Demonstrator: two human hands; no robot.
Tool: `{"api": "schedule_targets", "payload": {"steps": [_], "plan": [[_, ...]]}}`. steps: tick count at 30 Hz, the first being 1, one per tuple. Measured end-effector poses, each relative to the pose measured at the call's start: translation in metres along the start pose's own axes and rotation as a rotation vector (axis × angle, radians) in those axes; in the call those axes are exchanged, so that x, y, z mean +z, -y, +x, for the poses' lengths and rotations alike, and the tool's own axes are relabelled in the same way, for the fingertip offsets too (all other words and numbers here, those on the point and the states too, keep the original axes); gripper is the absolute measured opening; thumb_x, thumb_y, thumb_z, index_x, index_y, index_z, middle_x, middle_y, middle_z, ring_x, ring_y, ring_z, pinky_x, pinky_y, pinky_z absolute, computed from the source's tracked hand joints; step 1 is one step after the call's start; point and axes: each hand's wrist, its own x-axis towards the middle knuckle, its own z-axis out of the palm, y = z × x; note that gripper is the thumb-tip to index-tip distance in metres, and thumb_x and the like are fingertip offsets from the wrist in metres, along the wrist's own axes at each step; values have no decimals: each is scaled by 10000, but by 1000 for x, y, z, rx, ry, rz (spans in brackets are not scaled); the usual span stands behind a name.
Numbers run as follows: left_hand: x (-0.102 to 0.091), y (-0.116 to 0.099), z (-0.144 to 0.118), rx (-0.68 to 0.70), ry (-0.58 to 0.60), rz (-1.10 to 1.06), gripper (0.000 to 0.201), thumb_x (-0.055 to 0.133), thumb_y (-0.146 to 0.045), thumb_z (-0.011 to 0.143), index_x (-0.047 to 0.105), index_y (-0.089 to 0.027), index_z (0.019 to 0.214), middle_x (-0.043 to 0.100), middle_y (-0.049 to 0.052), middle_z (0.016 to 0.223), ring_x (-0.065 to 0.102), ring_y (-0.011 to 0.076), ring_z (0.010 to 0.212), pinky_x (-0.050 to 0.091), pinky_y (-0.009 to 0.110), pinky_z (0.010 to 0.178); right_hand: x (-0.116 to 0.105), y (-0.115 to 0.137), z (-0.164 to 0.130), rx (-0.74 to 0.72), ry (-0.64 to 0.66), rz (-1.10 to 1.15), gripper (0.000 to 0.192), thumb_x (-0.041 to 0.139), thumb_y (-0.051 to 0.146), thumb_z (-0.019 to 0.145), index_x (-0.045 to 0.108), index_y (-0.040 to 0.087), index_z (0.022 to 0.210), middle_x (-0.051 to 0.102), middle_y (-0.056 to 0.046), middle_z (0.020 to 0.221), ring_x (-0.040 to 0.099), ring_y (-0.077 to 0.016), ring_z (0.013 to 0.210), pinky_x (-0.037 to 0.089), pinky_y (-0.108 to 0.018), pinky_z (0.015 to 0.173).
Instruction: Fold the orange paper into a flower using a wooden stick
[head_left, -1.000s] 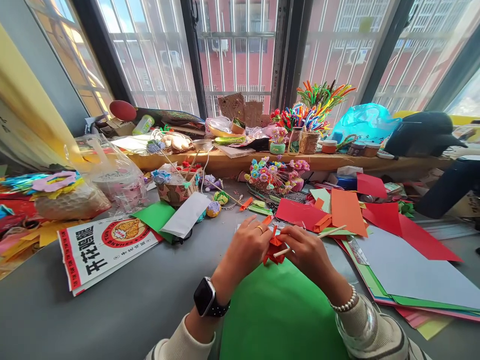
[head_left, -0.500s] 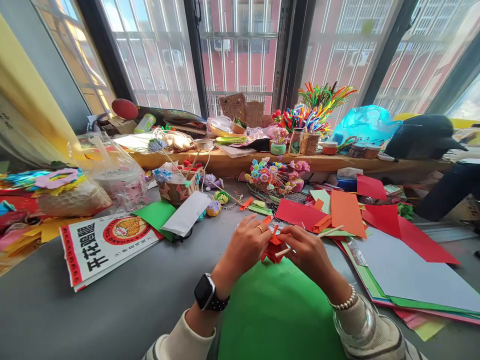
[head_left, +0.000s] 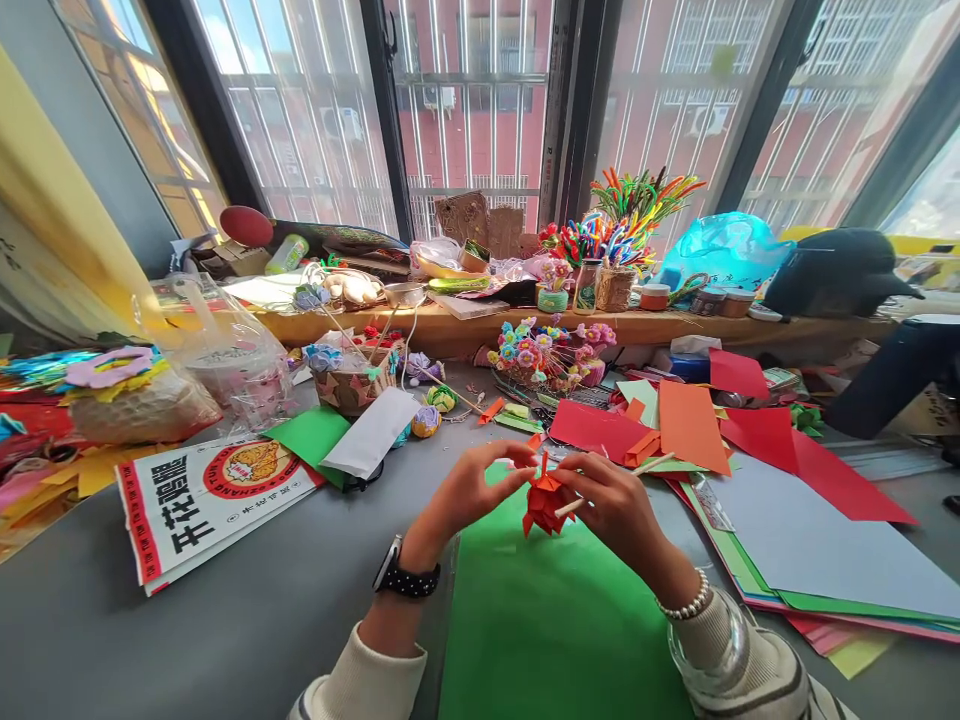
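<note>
Over the green sheet (head_left: 562, 620), a folded red-orange paper flower (head_left: 544, 503) hangs with its petals pointing downward. My right hand (head_left: 611, 500) pinches it from the right with thumb and fingertips. A thin pale stick (head_left: 658, 465) also runs through that hand, its near end beside the flower. On the left side, my left hand (head_left: 484, 485) has its thumb and fingers apart in a C shape. Its fingertips are close to the flower's top flap; whether they touch it I cannot tell.
Red paper (head_left: 600, 430) and an orange sheet (head_left: 691, 428) lie beyond my right hand, near a stack of coloured paper (head_left: 847, 540). Leftward are a printed paper bag (head_left: 225, 500) and a white strip (head_left: 373, 432). Small crafted flowers (head_left: 540, 350) stand behind.
My left hand has loosened from the flower and drawn back left, thumb and fingers spreading. More of the flower shows now. The right hand keeps its hold.
</note>
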Motion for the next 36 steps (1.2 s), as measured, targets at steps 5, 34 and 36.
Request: {"api": "schedule_targets", "payload": {"steps": [5, 34, 36], "plan": [[9, 4, 5, -151, 37, -292, 222, 572, -296, 737, 606, -144, 896, 642, 64, 943, 585, 167, 883, 456, 281, 789, -1, 2, 1, -6, -6, 41, 214, 434, 234, 858, 644, 197, 867, 635, -61, 779, 587, -144, 685, 480, -238, 588], [37, 3, 5, -390, -352, -677, 187, 625, -305, 665, 564, -129, 687, 579, 3, 619, 511, 101, 572, 406, 209, 550, 6, 16, -3, -63, -128, 64, 103, 532, 135, 805, 599, 153, 880, 641, -53, 771, 583, -134, 686, 464, -227, 571], [37, 1, 4, -376, -375, -672, 177, 625, -293, 667, 560, -128, 677, 583, 3, 608, 512, 99, 565, 411, 211, 556, 5, 17, -3, -84, -141, 35, 113, 530, 129, 805, 596, 151, 894, 645, -52, 776, 581, -136, 681, 464, -233, 575]]}}
